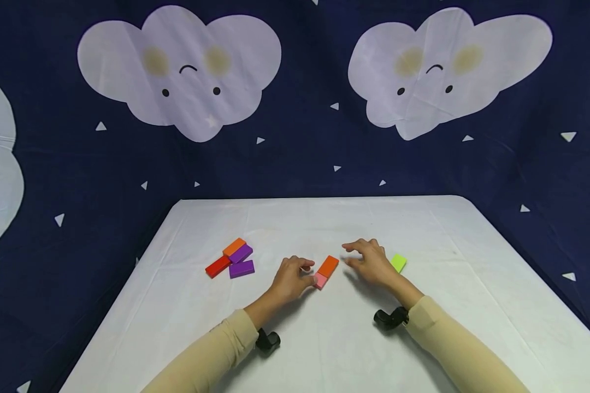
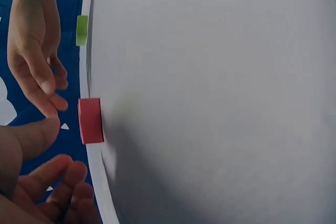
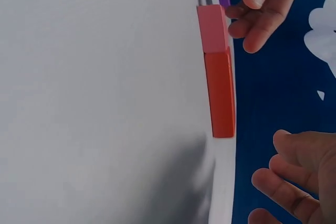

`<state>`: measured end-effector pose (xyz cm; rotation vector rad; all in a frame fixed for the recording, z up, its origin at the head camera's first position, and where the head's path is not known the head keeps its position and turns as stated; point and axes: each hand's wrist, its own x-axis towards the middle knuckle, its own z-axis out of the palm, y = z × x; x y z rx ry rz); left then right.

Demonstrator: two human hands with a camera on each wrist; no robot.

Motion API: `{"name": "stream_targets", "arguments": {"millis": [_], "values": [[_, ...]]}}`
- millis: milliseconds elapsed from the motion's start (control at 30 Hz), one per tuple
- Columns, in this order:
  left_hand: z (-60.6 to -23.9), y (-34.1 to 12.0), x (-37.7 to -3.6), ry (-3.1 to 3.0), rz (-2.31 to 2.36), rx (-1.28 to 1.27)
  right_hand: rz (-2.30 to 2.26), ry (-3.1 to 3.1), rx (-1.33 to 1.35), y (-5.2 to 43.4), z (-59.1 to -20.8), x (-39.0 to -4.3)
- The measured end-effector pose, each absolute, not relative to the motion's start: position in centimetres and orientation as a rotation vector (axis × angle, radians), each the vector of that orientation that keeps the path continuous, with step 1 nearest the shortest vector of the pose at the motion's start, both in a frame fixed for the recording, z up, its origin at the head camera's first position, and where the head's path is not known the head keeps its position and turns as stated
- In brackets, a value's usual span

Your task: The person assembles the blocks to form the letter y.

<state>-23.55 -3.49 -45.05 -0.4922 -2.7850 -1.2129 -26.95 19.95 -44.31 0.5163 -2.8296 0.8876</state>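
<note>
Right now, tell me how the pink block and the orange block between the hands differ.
The pink block is shorter; the orange block is clearly longer. The pink block lies nearer the person, by the left hand, though whether they touch is unclear; the orange block lies farther out, toward the right hand, which hovers apart from it. Both lie flat, end to end, on the white table.

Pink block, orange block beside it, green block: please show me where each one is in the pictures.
pink block [image 1: 320, 280]: head view, middle of its top face.
orange block [image 1: 328, 266]: head view, centre of its top face.
green block [image 1: 399, 262]: head view, middle of its visible top.
</note>
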Motion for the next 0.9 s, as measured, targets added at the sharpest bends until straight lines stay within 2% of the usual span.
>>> {"name": "stream_targets", "arguments": {"millis": [900], "values": [[-44.6,-3.3,-25.4,-2.841,-1.068,-0.838,0.883,-2.797,0.396,26.0,-44.4,-26.0]]}}
